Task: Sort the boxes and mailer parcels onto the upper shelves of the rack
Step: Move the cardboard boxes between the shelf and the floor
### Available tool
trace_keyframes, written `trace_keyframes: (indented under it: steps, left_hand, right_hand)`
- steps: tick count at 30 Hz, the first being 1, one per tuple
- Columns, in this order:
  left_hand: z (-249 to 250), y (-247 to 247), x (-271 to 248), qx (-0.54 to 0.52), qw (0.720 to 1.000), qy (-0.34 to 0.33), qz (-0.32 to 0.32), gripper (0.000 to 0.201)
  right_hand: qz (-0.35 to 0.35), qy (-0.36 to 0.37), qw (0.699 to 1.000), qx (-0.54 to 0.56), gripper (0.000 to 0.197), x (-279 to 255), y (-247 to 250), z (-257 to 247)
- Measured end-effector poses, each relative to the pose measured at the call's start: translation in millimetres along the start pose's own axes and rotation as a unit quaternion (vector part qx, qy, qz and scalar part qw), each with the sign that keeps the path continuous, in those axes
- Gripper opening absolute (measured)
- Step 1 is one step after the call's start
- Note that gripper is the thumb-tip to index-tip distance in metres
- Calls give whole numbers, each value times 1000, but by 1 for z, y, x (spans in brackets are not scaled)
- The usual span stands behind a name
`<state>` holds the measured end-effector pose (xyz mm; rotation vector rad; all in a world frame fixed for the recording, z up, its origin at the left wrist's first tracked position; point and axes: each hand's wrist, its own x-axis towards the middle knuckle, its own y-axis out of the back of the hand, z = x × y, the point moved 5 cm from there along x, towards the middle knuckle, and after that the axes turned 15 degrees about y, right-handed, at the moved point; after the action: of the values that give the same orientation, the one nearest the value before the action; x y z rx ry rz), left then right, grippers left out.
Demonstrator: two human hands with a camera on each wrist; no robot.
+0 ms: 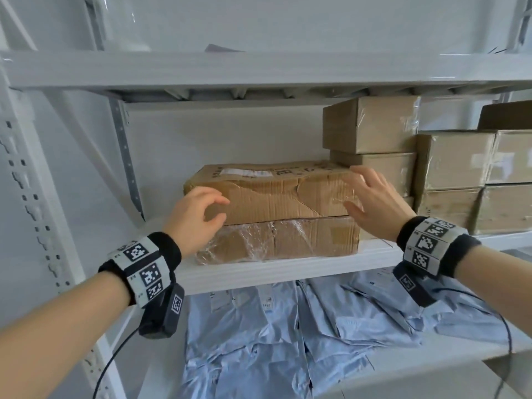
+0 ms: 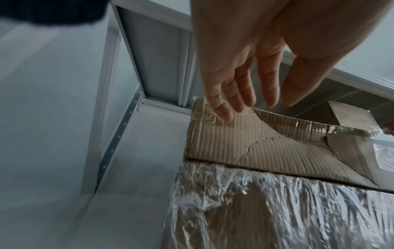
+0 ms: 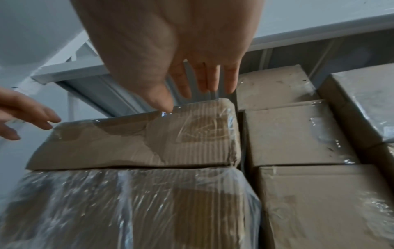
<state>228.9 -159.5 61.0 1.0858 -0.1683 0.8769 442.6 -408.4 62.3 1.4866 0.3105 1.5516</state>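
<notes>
A torn brown cardboard box [image 1: 273, 191] [image 2: 266, 148] [image 3: 138, 146] lies on top of a plastic-wrapped box [image 1: 276, 240] [image 2: 277, 210] [image 3: 127, 210] on the rack's middle shelf [image 1: 288, 272]. My left hand [image 1: 221, 210] [image 2: 245, 94] hovers at the top box's front left corner, fingers relaxed and holding nothing. My right hand [image 1: 365, 191] [image 3: 192, 87] is at the box's right end with its fingers spread, thumb close to the top edge. Neither hand grips the box. I cannot tell if the fingertips touch it.
More taped cardboard boxes [image 1: 371, 125] [image 3: 298, 134] are stacked tight against the right side, with further ones [image 1: 454, 159] beyond. The upper shelf beam [image 1: 259, 70] runs close overhead. Bagged blue shirts [image 1: 288, 326] fill the shelf below. A bare stretch of shelf [image 2: 138, 151] lies left of the boxes.
</notes>
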Motion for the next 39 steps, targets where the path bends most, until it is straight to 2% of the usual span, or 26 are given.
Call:
trace_keyframes:
  steps: [4,8,11,14,18,22,27,31,33,37,39]
  left_hand:
    - [-1,9,19,-7,998,9,64,26]
    - [-11,18,38,-8,988,60,140,41]
    - [-32,14,52,-39,979,170,106,59]
    - [-52,6,60,-106,956,267,51,69]
    - [-72,-5,69,-231,910,343,-3,65]
    - [-93,-2,75,-326,857,398,-27,53]
    - [-119,16,78,-341,832,438,19,59]
    - [-127,16,79,-341,830,440,31,59]
    - [-127,14,80,-342,830,439,35,59]
    - [-129,13,81,-352,827,437,36,57]
    - [-130,12,80,-357,826,434,37,55]
  right_hand:
    - [28,-49,998,9,50,9,3,22]
    - [40,-170,977,125,55,13,-5,42]
    - [32,-248,941,226,57,15,-14,47]
    - [25,-282,916,283,56,19,-20,44]
    - [48,-283,903,320,52,21,-14,36]
    - [37,-233,901,363,56,17,-6,15]
    - [-15,-163,916,366,61,9,0,-11]
    - [-31,-172,911,373,62,19,-4,-3]
    - [-32,-212,894,393,63,32,-9,11]
    - [-36,-313,824,470,60,61,-25,37]
    - [-61,-348,792,498,63,72,-36,45]
